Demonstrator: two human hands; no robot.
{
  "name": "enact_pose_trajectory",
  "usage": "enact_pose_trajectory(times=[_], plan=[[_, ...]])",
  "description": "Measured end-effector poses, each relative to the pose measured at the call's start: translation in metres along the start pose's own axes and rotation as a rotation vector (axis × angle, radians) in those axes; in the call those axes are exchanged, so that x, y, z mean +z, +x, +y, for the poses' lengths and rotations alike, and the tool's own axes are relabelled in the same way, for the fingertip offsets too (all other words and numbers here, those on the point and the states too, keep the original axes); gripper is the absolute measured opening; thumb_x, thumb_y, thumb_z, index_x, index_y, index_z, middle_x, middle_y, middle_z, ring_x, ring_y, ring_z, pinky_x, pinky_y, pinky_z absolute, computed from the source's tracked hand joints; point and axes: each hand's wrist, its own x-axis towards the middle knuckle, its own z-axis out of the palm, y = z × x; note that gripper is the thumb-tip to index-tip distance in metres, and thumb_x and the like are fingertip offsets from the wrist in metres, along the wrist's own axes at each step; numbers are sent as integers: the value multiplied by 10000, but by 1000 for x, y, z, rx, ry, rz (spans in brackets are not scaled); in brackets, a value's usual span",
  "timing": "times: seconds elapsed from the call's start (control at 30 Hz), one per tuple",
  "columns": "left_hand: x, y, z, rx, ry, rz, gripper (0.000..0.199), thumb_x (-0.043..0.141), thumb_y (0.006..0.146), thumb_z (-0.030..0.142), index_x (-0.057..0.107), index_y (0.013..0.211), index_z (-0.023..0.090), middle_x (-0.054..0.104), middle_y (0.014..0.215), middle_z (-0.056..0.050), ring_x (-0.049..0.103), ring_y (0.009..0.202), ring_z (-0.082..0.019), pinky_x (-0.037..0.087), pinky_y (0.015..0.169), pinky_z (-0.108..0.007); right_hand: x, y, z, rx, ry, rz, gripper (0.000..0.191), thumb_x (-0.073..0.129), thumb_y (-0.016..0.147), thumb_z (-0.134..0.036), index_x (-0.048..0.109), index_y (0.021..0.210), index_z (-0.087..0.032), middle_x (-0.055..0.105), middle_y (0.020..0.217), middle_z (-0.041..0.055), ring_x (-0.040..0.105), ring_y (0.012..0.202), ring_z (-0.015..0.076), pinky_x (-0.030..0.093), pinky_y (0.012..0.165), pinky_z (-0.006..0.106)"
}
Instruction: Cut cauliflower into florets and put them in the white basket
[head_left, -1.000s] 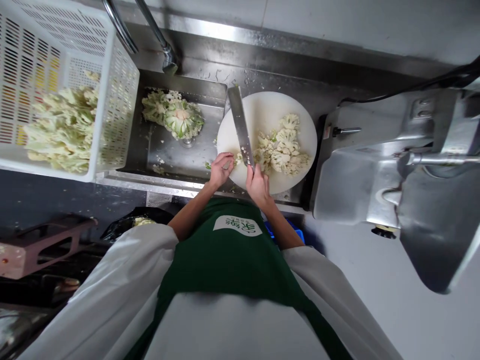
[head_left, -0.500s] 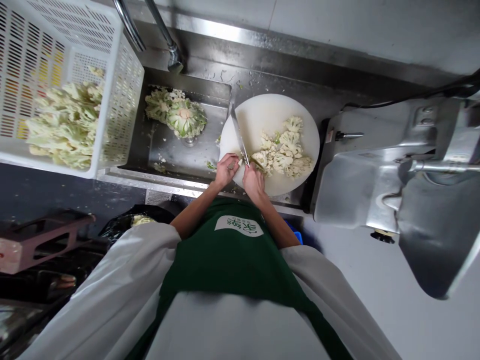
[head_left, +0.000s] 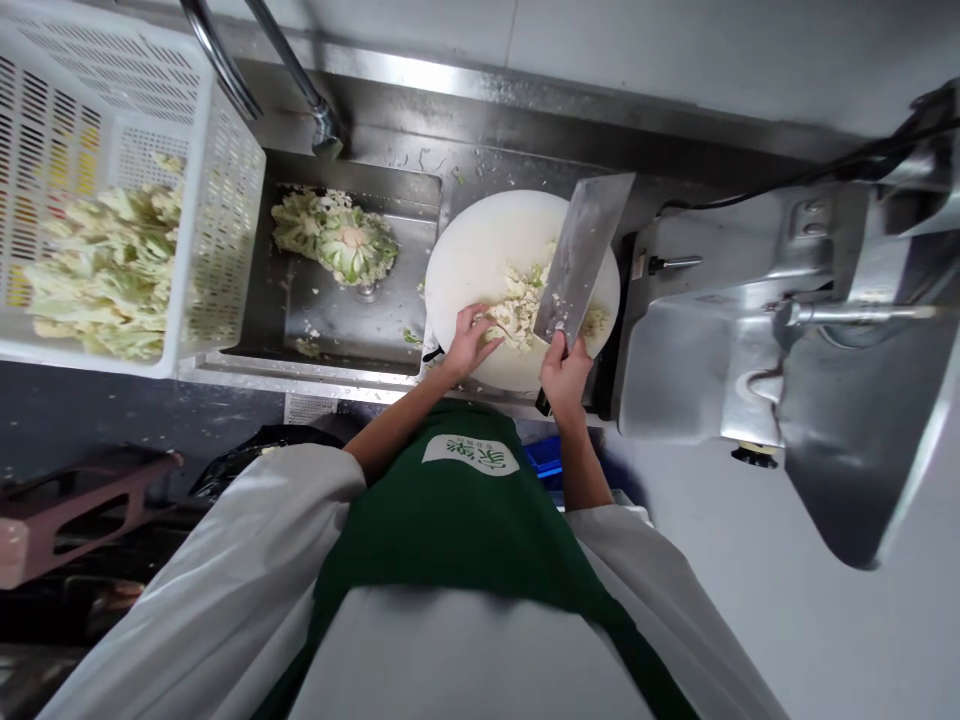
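Note:
My right hand (head_left: pixel 566 380) is closed round the handle of a cleaver (head_left: pixel 586 250). The broad blade is turned flat toward me, with small white crumbs near its base, and hides part of the cauliflower florets (head_left: pixel 517 308). Those florets lie in a heap on a round white cutting board (head_left: pixel 469 245). My left hand (head_left: pixel 469 345) is at the heap's left edge, fingers and thumb apart, nothing visibly gripped. Whether its fingertips touch the florets I cannot tell.
Left of the board is a steel sink (head_left: pixel 330 320) with cauliflower heads (head_left: pixel 352 248) in it, below a faucet (head_left: pixel 327 130). A white perforated basket (head_left: pixel 221 220) holds cauliflower pieces (head_left: pixel 112 270). A metal slicing machine (head_left: pixel 675 370) stands close on the right.
The cleaver has swung from the board's left side over to the right, its blade now flat and above the florets. My hands have moved apart, and the left hand's fingers have opened.

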Motion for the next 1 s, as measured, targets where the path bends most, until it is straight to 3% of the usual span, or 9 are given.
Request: enact_pose_trajectory(times=[0.2, 0.37, 0.53, 1.0], plan=[[-21, -13, -14, 20, -89, 44, 247, 606, 974, 459, 707, 1078, 258, 550, 1226, -117, 548, 1209, -270, 516, 1024, -466, 7, -20, 7, 51, 4, -35, 420, 341, 1017, -503, 610, 962, -185, 683, 751, 104, 636, 693, 253, 440, 659, 334], [-26, -22, -9, 28, -105, -87, 324, 604, 979, 425, 686, 1238, 249, 503, 1317, -136, 517, 1306, -282, 504, 1068, -449, 20, -34, -3, 3, 0, -150, 384, 345, 1032, -461, 600, 979, -180, 682, 748, 107, 637, 685, 249, 424, 663, 324], [-20, -27, -10, 9, -116, 48, 368, 725, 895, 466, 651, 1169, 231, 533, 1219, -110, 570, 1223, -263, 510, 1087, -449, 29, -40, -10, -88, -18, -253, 368, 336, 1047, -440, 589, 972, -184, 685, 736, 101, 632, 658, 236, 412, 652, 313], [-18, -34, -11, 14, -146, 182, 233, 718, 915, 412, 669, 1003, 201, 540, 1125, -98, 615, 1131, -230, 562, 1003, -416, 48, -52, -5, -118, -84, -318, 339, 331, 1054, -386, 584, 991, -170, 700, 759, 115, 629, 638, 219, 399, 636, 302]])
